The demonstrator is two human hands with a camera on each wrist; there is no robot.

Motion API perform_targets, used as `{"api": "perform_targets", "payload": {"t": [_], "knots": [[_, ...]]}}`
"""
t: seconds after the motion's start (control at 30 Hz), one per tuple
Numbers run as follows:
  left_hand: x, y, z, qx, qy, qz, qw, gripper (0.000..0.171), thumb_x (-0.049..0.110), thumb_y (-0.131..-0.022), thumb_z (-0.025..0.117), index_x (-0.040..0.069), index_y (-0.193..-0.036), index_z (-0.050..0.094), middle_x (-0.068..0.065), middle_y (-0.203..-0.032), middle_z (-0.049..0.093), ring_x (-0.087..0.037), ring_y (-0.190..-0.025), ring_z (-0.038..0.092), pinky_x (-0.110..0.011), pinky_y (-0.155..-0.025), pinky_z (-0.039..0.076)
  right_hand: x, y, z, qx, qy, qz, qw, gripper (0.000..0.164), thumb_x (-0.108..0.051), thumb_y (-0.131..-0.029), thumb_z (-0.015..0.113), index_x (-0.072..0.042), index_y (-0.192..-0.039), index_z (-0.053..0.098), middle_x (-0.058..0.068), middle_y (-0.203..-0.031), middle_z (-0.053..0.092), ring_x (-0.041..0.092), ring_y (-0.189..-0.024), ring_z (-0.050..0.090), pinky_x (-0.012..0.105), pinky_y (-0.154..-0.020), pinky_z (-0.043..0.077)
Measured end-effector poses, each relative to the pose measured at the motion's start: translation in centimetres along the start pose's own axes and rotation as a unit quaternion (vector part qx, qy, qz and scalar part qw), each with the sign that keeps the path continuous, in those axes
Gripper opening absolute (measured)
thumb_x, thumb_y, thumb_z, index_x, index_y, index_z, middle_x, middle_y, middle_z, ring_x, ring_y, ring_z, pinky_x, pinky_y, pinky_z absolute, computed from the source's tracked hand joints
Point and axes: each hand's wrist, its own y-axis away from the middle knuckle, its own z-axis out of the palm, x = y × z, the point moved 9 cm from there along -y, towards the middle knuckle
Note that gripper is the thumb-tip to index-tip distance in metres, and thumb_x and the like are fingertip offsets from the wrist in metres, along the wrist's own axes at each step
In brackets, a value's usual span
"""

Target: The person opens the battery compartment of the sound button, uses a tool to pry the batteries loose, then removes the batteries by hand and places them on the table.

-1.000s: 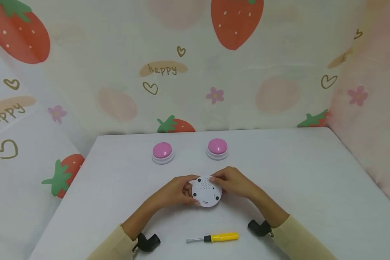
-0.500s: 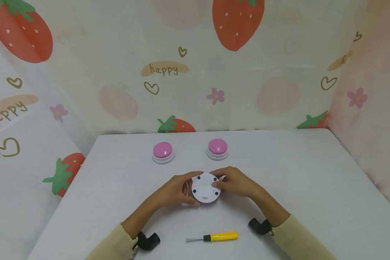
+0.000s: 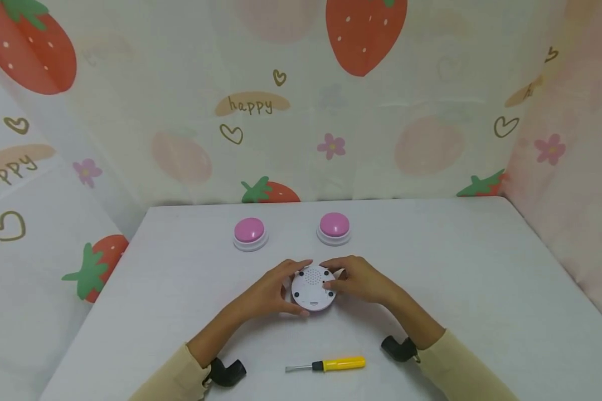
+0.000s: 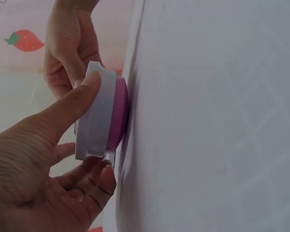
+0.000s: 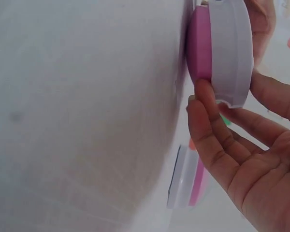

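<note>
Facing base-up near the middle of the tabletop (image 3: pixel 431 267), the round button (image 3: pixel 313 296) shows a flat white underside with clustered small perforations and four black dots near its edge. Its smooth pink dome (image 4: pixel 118 113) points downward below a stepped white rim; contact with the surface cannot be determined. The left hand (image 3: pixel 273 291) grips the rim between thumb and fingers; the right hand (image 3: pixel 361 282) pinches the opposite side, thumb on the underside.

- Head view: diffuse light; faint shadow on table (image 3: pixel 446 267) at 6 o'clock from right hand (image 3: pixel 360 279);
- Left wrist view: dim, grey at 3 o'clock;
- Right wrist view: pale at 5 o'clock.
</note>
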Motion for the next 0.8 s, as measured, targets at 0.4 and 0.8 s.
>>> {"api": "perform_targets", "payload": {"t": [0.4,0.8], "knots": [[-0.6,-0.2,0.2,-0.002,0.012,-0.024,0.9996,0.094,0.034,-0.072,0.094,0.019,-0.15,0.045,0.004,-0.147,0.052,-0.012,-0.111,0.053,-0.025,-0.082,0.052,-2.6,1.1,-0.7,0.059,0.147,0.006,0.987,0.056,-0.023,-0.083,0.086,-0.007,-0.133,0.066,0.006,-0.126,0.069,0.022,-0.113,0.065,0.037,-0.095,0.056],[-0.6,0.0,0.3,-0.005,0.033,-0.032,0.9989,0.094,0.033,-0.071,0.095,0.014,-0.148,0.044,-0.002,-0.147,0.052,-0.018,-0.13,0.053,-0.039,-0.11,0.045,-5.3,1.5,1.1,0.018,0.237,-0.063,0.969,0.054,-0.031,-0.082,0.087,-0.01,-0.129,0.07,0.003,-0.128,0.069,0.022,-0.121,0.063,0.041,-0.103,0.051]]}}
